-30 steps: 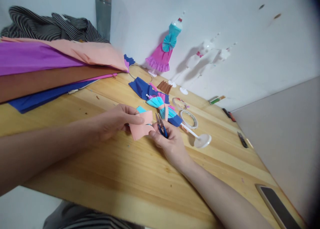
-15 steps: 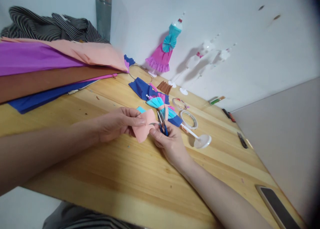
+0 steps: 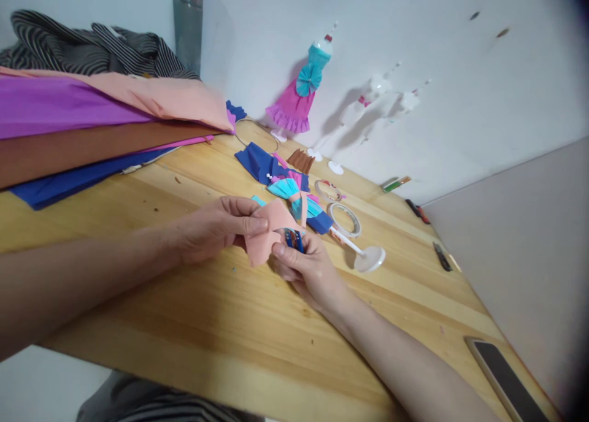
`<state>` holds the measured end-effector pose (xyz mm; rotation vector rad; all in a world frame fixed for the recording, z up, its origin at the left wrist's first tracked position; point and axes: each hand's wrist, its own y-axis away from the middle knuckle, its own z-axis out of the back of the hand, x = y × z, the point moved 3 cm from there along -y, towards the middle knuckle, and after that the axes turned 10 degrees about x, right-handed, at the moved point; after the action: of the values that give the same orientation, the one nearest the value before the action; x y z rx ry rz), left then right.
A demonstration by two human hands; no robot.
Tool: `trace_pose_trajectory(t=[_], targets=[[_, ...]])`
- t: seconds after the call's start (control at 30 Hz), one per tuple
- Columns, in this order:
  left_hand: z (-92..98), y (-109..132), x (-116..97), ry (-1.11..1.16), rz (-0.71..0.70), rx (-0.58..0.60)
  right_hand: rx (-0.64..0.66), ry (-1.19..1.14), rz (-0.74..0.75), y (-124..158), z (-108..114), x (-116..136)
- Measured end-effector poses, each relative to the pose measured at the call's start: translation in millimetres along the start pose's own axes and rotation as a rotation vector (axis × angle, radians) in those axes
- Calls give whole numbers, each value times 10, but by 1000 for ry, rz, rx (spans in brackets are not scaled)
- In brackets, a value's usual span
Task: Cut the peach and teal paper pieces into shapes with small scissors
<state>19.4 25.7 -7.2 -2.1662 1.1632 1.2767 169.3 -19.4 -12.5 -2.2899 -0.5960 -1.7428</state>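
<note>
My left hand (image 3: 232,226) pinches a small piece of peach crepe paper (image 3: 262,241) between thumb and fingers. Curled round the blue-handled scissors (image 3: 294,240), my right hand (image 3: 308,262) also has its thumb against the paper's right edge. The scissor blades are mostly hidden by the paper. A curved gap runs into the paper beside my right thumb. Just beyond, a doll stand dressed in a turquoise and blue paper outfit (image 3: 288,190) lies on its side, a peach strip round its middle and its white round base (image 3: 369,259) toward the right.
Rolls of tape (image 3: 345,219) lie past the doll stand. Against the wall stand a mannequin in a pink skirt (image 3: 292,110) and two white mannequins (image 3: 377,86). Folded coloured paper (image 3: 115,100) is stacked at left. A cutter (image 3: 442,256) and a phone (image 3: 506,373) lie at right.
The scissors have turned in my right hand, so their blades, raised in plain sight before, are now mostly hidden behind the paper. The paper is tilted slightly, with a wider gap in it.
</note>
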Motion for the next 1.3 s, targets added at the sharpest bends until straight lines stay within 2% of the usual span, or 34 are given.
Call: trace_pose_trajectory(t=[0.4, 0.63, 0.87, 1.1, 1.3], targets=[[-24, 14, 34, -101, 29, 37, 36, -144, -107, -3, -18, -40], [-51, 4, 42, -139, 40, 43, 58, -91, -81, -7, -40, -33], [-60, 17, -1, -184, 2, 44, -16, -47, -44, -5, -27, -30], [-16, 14, -17, -290, -28, -46, -153, -19, 41, 4, 60, 77], [-20, 5, -24, -240, -9, -128, -156, -97, 136, 21, 81, 181]])
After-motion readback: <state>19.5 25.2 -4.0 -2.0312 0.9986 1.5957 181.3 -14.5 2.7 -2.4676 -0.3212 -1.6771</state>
